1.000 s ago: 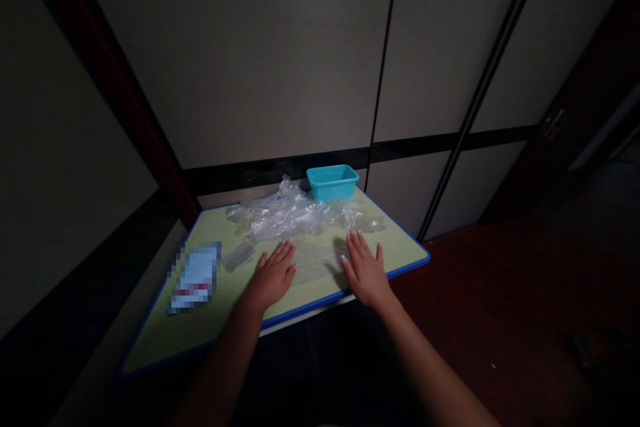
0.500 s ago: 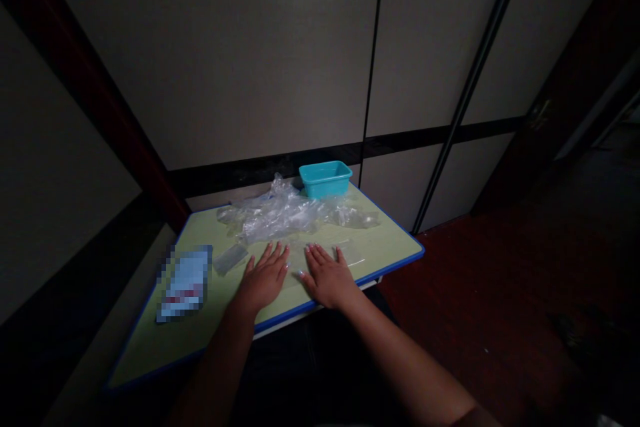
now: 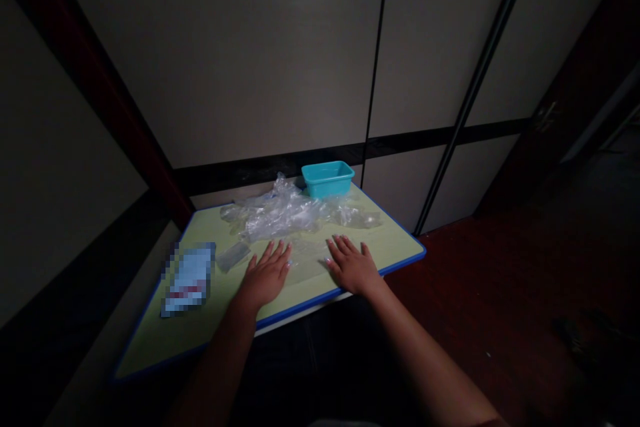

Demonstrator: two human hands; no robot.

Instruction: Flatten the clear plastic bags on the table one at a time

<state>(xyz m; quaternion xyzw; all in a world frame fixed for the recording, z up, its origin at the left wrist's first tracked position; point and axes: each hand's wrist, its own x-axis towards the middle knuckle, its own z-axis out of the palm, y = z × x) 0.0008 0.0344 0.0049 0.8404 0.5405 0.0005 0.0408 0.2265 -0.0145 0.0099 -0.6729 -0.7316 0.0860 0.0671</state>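
Observation:
A thin clear plastic bag (image 3: 306, 260) lies flat near the front edge of the pale green table (image 3: 283, 303). My left hand (image 3: 265, 277) rests palm down at its left end, fingers spread. At its other end my right hand (image 3: 353, 265) also lies flat with the fingers apart. Behind both hands is a heap of crumpled clear plastic bags (image 3: 285, 213). Left of my left hand sits a small folded piece of clear plastic (image 3: 233, 256).
A turquoise plastic basin (image 3: 328, 180) stands at the table's back, close to the wardrobe panels (image 3: 280, 60). On the left side lies a blue-and-white packet (image 3: 189, 280), blurred by pixels. Blue edging runs round the table; dark red floor (image 3: 460, 293) is at right.
My right hand has slid to the right over the flat plastic bag, widening the gap between my hands. My left hand has stayed in place. The view has shifted slightly.

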